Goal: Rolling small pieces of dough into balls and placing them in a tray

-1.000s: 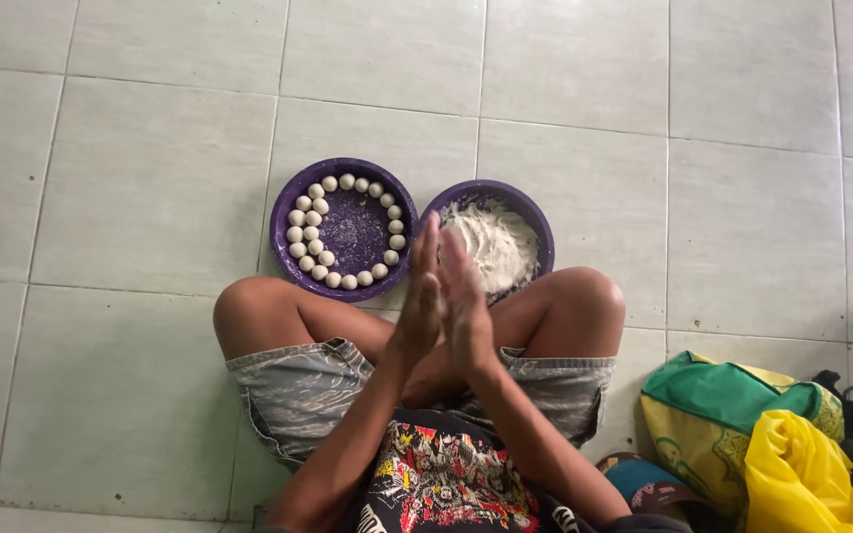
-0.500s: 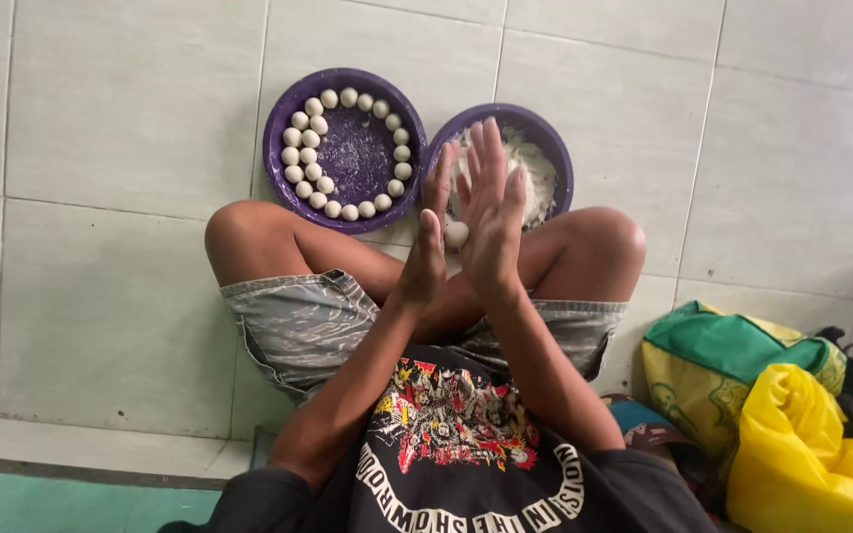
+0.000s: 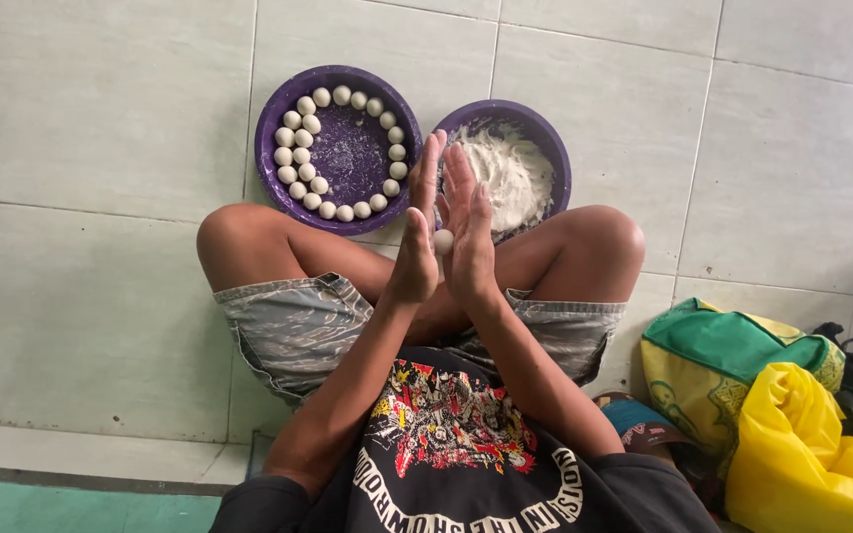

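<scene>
Here, left hand (image 3: pixel 417 242) and right hand (image 3: pixel 468 237) press a dough ball (image 3: pixel 442 241).

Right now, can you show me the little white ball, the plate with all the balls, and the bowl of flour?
dough ball (image 3: pixel 442 241), head view, its visible front.
purple plate (image 3: pixel 348 158), head view, bare centre.
purple bowl (image 3: pixel 557 150), head view, right rim.

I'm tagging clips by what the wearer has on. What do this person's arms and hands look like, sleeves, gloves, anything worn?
Both arms are bare from the short sleeves down. The left hand and right hand wear no gloves; no rings, watch or bands show. The black T-shirt has a colourful printed graphic with white lettering. Faded, washed denim shorts cover the thighs.
</scene>
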